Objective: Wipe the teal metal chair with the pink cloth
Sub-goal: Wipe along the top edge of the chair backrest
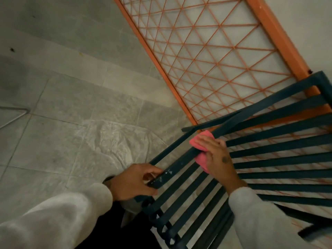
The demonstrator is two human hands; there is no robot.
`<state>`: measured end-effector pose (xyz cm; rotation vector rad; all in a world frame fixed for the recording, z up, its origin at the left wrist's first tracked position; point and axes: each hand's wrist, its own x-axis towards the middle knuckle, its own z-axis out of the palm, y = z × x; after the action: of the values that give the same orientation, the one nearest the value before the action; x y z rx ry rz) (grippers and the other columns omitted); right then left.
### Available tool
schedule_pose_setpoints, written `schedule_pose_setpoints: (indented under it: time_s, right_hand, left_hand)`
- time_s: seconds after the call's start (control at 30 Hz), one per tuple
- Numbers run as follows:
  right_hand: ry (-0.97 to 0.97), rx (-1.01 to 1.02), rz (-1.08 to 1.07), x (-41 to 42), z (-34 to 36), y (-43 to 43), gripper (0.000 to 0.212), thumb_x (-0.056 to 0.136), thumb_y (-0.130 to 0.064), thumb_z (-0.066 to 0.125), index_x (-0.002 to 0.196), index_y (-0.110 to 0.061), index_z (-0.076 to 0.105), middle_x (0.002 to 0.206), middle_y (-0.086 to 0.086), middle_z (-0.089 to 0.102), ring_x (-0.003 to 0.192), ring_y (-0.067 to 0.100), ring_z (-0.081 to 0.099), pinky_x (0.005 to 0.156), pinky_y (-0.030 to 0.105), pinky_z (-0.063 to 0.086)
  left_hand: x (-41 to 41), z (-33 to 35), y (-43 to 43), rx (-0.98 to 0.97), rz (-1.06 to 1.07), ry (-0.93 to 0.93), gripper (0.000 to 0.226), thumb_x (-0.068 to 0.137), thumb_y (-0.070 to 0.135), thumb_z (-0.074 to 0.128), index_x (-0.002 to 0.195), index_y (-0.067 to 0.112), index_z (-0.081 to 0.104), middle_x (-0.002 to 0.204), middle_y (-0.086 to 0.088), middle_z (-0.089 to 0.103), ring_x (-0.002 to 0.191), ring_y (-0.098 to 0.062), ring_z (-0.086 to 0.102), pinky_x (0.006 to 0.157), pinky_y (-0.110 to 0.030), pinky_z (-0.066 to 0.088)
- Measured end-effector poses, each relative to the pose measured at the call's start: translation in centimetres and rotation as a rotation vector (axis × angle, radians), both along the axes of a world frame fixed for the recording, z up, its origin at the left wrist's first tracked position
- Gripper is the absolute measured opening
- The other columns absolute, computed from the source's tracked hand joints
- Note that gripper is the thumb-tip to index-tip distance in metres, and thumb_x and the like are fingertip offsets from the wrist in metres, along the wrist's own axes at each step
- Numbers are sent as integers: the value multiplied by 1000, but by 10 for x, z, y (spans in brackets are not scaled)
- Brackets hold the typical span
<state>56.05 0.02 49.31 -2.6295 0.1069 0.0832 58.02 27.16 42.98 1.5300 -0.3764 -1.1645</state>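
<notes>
The teal metal chair (pixel 269 139) fills the lower right, its flat slats fanning out toward the right edge. My left hand (pixel 133 180) grips the near end of a chair frame bar, where the paint is scuffed white. My right hand (pixel 217 157) presses the pink cloth (pixel 200 141) onto the same bar further up, near where the slats meet it. The cloth wraps over the bar, with folds showing above and below my fingers. Both sleeves are pale grey.
An orange metal frame (pixel 276 38) with criss-cross orange string leans behind the chair, against a pale wall. Grey floor tiles (pixel 62 97) spread to the left. A thin metal wire shape (pixel 16 114) lies at the left edge. My dark trousers (pixel 115 229) show below.
</notes>
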Motion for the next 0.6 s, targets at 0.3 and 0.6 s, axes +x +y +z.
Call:
schedule_pose_setpoints:
  time_s: [0.3, 0.6]
  right_hand:
    - [68, 262, -440, -25, -39, 25, 53, 84, 11, 48, 115, -27, 68, 131, -14, 56, 123, 8, 47, 113, 33, 32]
    - [73, 287, -124, -97, -40, 106, 57, 90, 4, 42, 129, -35, 58, 140, -26, 44, 126, 6, 39, 105, 6, 19]
  left_hand:
    - [-26, 3, -2, 93, -60, -349, 72, 73, 15, 80, 137, 30, 50, 121, 11, 59, 111, 0, 57, 98, -18, 47]
    - [-69, 7, 4, 268, 288, -406, 41, 70, 15, 79, 108, 23, 67, 106, 6, 68, 95, -7, 66, 90, -30, 55]
